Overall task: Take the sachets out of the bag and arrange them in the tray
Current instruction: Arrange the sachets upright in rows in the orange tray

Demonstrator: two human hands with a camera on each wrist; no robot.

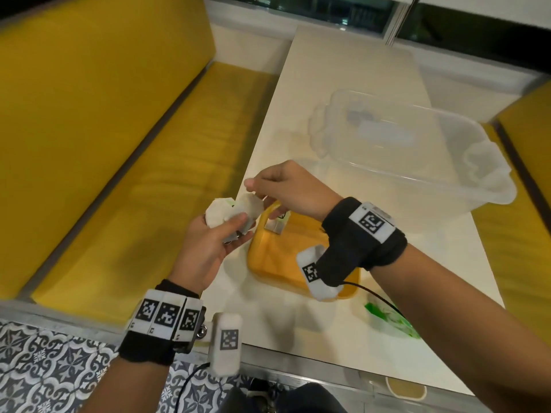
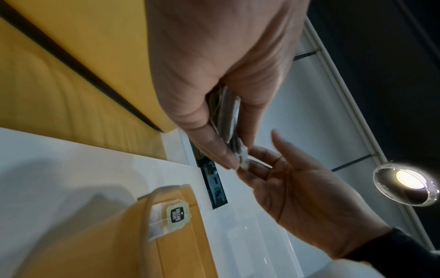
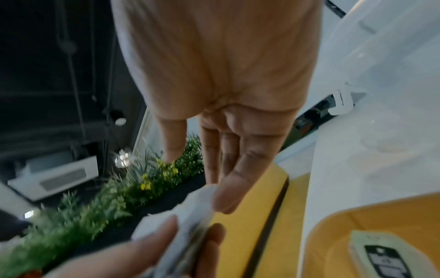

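Observation:
My left hand (image 1: 234, 226) grips a bunch of white sachets (image 1: 229, 210) above the table's left edge; they show edge-on in the left wrist view (image 2: 232, 120). My right hand (image 1: 259, 195) reaches over from the right. Its fairly straight fingers (image 2: 256, 156) touch the tip of the bunch, and the thumb stands apart. The orange tray (image 1: 268, 263) lies below the hands. One sachet (image 1: 278, 223) with a dark tag (image 2: 177, 216) lies in the tray's far corner. The green and white bag (image 1: 390, 320) lies flat at the front right.
A large clear plastic container (image 1: 417, 150) stands behind the tray on the white table (image 1: 343, 70). A yellow bench (image 1: 134, 174) runs along the left. A paper cup (image 1: 405, 389) sits below the table's front edge.

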